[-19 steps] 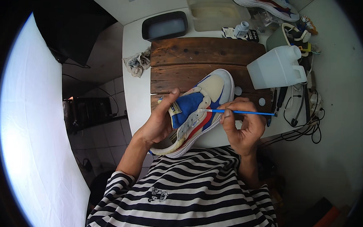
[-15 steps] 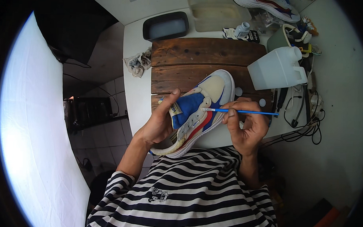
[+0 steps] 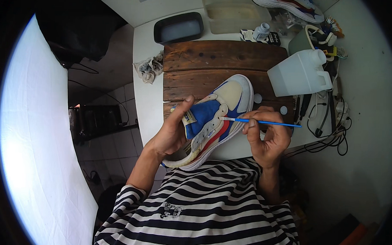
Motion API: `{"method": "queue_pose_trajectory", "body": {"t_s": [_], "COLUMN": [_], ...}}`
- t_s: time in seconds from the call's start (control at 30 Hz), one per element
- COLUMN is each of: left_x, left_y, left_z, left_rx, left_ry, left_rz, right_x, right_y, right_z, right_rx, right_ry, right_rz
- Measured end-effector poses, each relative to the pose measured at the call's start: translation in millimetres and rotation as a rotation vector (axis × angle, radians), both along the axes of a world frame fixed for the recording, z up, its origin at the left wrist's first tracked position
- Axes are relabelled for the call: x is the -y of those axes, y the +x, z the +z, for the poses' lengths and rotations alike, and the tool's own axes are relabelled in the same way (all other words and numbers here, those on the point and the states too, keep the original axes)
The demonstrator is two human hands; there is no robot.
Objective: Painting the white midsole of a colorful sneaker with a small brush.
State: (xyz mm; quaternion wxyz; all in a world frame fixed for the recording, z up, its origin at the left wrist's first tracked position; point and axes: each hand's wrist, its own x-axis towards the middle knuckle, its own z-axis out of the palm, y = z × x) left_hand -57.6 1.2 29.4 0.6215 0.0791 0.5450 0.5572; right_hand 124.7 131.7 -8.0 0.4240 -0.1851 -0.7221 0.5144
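Fine brushwork on the laceless sneaker, judged to be the step in hand. Your left hand grasps the shoe near its blue tongue, most fingers hidden; the toe overlies the plank board. Your right hand pinches a blue-handled paintbrush, its tip at the pale eyestay. The next stroke probably calls for a steady shoe and light pressure beside the eyelets.

Matt shoe tongue; wooden board
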Motion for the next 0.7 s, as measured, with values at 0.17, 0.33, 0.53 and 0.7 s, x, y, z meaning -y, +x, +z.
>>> {"method": "queue_pose_trajectory", "body": {"t_s": [0.17, 0.33, 0.53, 0.7], "left_x": [1.5, 0.5, 1.4, 0.9], "left_y": [-2.3, -0.4, -0.9, -1.2], "left_z": [-2.7, -1.7, -3.9, -6.4], "left_rx": [0.094, 0.033, 0.162, 0.175], "left_ry": [0.035, 0.016, 0.035, 0.080], "left_rz": [0.047, -0.004, 0.113, 0.109], "right_x": [-2.4, -3.0, -3.8, 11.6], "right_y": [-3.4, 0.3, -0.8, -1.3], "right_z": [-0.3, -1.4, 5.2, 13.5], "right_rx": [-0.046, -0.055, -0.014, 0.011], "right_ry": [0.179, 0.210, 0.326, 0.567], "right_rz": [0.043, 0.009, 0.015, -0.026]}}
